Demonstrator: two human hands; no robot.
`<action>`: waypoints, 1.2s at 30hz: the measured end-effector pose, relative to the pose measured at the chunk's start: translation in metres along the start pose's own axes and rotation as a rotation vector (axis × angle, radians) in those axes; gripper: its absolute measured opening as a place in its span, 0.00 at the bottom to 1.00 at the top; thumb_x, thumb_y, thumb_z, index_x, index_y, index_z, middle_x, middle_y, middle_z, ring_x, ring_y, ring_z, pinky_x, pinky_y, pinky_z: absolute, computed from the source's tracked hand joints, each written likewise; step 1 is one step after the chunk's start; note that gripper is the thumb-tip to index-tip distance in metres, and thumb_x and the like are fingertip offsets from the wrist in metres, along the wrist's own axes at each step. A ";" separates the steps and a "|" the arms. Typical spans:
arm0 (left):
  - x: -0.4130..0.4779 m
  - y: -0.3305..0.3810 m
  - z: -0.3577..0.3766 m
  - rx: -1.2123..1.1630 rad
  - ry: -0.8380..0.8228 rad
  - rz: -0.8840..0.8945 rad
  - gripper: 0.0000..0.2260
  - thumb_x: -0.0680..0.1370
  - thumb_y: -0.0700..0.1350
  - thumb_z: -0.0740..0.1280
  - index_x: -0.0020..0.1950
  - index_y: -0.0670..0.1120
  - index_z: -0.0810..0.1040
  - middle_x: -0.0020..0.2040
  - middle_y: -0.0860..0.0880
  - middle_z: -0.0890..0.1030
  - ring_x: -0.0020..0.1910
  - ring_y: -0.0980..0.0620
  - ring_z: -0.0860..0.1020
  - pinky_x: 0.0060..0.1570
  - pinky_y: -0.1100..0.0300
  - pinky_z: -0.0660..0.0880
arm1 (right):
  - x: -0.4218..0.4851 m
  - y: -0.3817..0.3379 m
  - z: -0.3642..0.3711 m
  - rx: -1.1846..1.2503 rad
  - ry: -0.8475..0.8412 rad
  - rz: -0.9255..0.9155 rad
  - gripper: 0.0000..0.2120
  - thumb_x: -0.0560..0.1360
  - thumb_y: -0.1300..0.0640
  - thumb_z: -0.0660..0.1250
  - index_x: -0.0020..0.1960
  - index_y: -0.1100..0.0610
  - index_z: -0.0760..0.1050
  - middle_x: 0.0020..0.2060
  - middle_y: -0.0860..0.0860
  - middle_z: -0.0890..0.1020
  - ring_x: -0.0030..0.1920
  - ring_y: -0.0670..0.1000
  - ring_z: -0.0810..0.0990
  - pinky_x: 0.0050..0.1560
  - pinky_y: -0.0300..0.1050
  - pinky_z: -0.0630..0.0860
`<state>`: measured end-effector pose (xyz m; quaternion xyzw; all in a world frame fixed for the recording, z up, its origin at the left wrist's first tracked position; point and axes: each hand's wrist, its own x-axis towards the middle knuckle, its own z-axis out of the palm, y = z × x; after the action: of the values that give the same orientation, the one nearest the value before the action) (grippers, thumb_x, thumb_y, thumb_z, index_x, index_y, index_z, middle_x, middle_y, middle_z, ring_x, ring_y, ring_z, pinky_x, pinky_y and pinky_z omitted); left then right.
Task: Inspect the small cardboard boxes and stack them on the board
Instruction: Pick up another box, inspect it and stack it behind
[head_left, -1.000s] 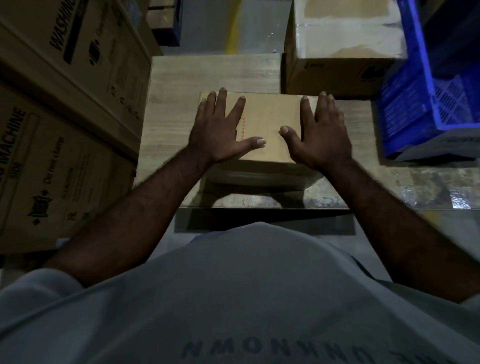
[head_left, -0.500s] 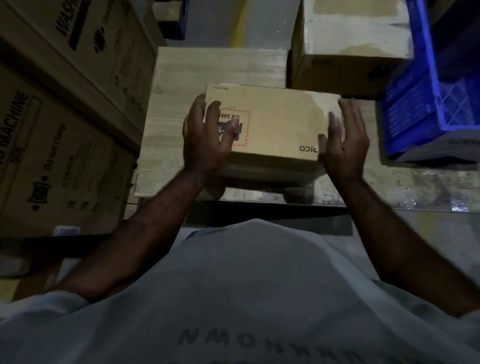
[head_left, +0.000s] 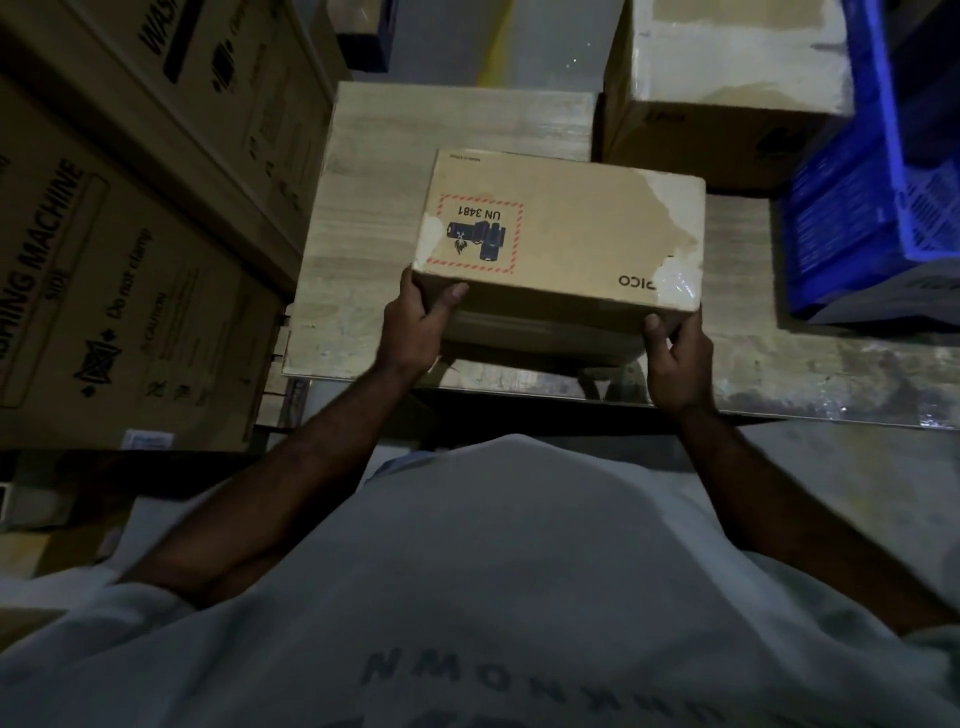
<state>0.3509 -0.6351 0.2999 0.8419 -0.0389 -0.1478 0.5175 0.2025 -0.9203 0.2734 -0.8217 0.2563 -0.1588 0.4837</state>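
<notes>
At the board's front edge, the left grip (head_left: 415, 322) and right grip (head_left: 675, 358) each clamp a near bottom corner of the small cardboard box (head_left: 561, 234), which is held tilted above the board (head_left: 395, 156). Recommended: support it from beneath, check the peeled far-right corner, then lower it square.

Tan cardboard box (head_left: 566, 234), UN 3481 label, torn corner, above wooden board (head_left: 415, 124)

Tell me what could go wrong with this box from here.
Both the left hand and right hand hold the small box only at its near corners, so its far edge may dip and slip. The torn patch by the right corner could peel further under that grip.
</notes>
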 end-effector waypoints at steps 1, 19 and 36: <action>0.002 0.002 0.001 -0.008 -0.002 -0.024 0.23 0.82 0.52 0.69 0.74 0.44 0.70 0.60 0.55 0.78 0.60 0.56 0.77 0.54 0.66 0.77 | 0.002 -0.002 0.001 -0.001 0.010 0.009 0.37 0.80 0.37 0.60 0.76 0.65 0.67 0.61 0.49 0.79 0.59 0.41 0.76 0.58 0.38 0.75; 0.049 0.060 -0.006 0.427 0.335 0.114 0.21 0.77 0.54 0.74 0.67 0.47 0.80 0.56 0.44 0.86 0.54 0.44 0.83 0.49 0.57 0.75 | 0.075 -0.052 0.000 -0.157 0.067 0.006 0.25 0.81 0.50 0.64 0.77 0.47 0.66 0.54 0.53 0.85 0.50 0.53 0.85 0.56 0.56 0.83; 0.032 0.014 0.036 0.944 -0.164 0.260 0.33 0.85 0.62 0.51 0.84 0.46 0.52 0.83 0.35 0.44 0.82 0.36 0.41 0.79 0.43 0.41 | 0.050 -0.038 0.035 -0.826 -0.302 -0.247 0.34 0.83 0.40 0.52 0.82 0.60 0.58 0.80 0.70 0.57 0.81 0.70 0.53 0.79 0.67 0.53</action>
<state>0.3725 -0.6790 0.2902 0.9582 -0.2468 -0.1140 0.0891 0.2713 -0.9090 0.2909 -0.9841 0.1249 0.0219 0.1247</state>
